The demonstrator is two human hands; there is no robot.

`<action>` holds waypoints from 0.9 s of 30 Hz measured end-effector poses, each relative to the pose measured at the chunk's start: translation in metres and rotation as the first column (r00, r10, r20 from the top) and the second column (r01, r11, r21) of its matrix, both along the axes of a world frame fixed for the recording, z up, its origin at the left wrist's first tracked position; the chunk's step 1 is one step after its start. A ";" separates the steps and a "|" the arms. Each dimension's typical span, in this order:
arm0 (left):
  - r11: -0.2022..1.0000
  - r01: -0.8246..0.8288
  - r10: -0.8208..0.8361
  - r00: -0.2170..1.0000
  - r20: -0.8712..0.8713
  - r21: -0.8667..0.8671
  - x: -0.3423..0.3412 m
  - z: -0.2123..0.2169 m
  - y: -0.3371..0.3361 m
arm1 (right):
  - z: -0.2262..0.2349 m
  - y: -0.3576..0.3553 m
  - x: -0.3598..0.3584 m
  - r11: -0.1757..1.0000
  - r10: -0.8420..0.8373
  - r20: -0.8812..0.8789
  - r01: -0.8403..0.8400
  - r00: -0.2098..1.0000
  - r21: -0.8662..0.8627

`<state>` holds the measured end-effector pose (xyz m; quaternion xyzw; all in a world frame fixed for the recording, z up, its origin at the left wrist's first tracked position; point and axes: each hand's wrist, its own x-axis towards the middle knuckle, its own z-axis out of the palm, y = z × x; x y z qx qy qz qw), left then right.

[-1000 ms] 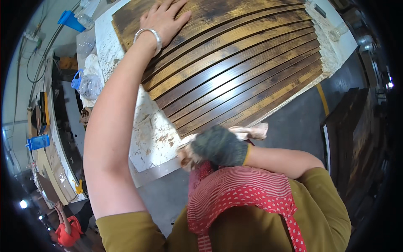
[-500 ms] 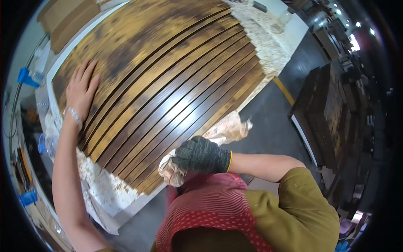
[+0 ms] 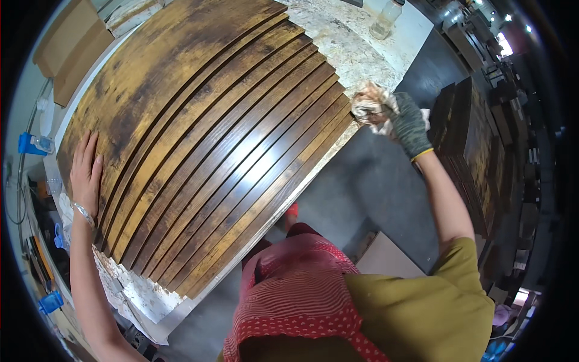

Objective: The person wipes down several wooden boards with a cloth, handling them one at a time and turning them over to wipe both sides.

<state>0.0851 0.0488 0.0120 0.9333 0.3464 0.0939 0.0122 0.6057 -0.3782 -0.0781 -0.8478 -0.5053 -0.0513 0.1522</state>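
Note:
Several long dark-stained wooden slats (image 3: 217, 145) lie side by side on a paint-spattered white table (image 3: 350, 36). My left hand (image 3: 86, 174), bare with a metal bracelet on the wrist, rests flat on the left end of the slats, fingers apart. My right hand (image 3: 409, 123) wears a dark knitted glove with a yellow cuff and grips a crumpled stained rag (image 3: 371, 107) at the right end of the nearest slats, by the table's edge.
A clear glass jar (image 3: 386, 19) stands on the table at the far right. A stack of dark stained boards (image 3: 476, 139) sits to the right across a grey floor. Blue plastic items (image 3: 33, 143) and cables lie at the far left. A red patterned cloth (image 3: 295, 283) hangs at my chest.
My right hand has swept the rag from the near left end of the slats along to their right end. The left hand stays pressed on the slats as my view shifts.

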 end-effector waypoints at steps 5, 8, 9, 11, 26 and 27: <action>1.000 -0.009 0.009 1.000 -0.008 0.012 -0.005 -0.002 0.001 | -0.018 0.028 -0.121 0.996 0.092 0.085 -0.092 0.992 -0.008; 0.998 0.054 -0.055 0.998 0.027 0.020 -0.008 -0.007 0.008 | -0.043 0.005 -0.177 0.956 0.086 -0.971 0.257 0.223 0.144; 0.999 0.044 -0.044 0.999 0.007 0.026 -0.014 -0.008 0.010 | -0.005 0.017 -0.196 0.971 0.232 -0.656 -0.132 0.718 0.199; 0.998 0.022 -0.020 0.999 -0.027 0.052 -0.019 -0.013 0.011 | 0.017 0.026 -0.201 0.889 0.456 -0.114 -0.457 0.882 0.022; 0.995 0.051 -0.050 0.999 -0.013 0.091 0.001 -0.023 0.022 | -0.008 0.066 -0.473 0.682 0.690 -0.437 -0.721 0.577 0.126; 0.994 0.035 -0.034 0.999 -0.013 0.107 -0.003 -0.024 0.023 | 0.002 0.073 -0.478 0.673 0.700 -0.435 -0.728 0.567 0.134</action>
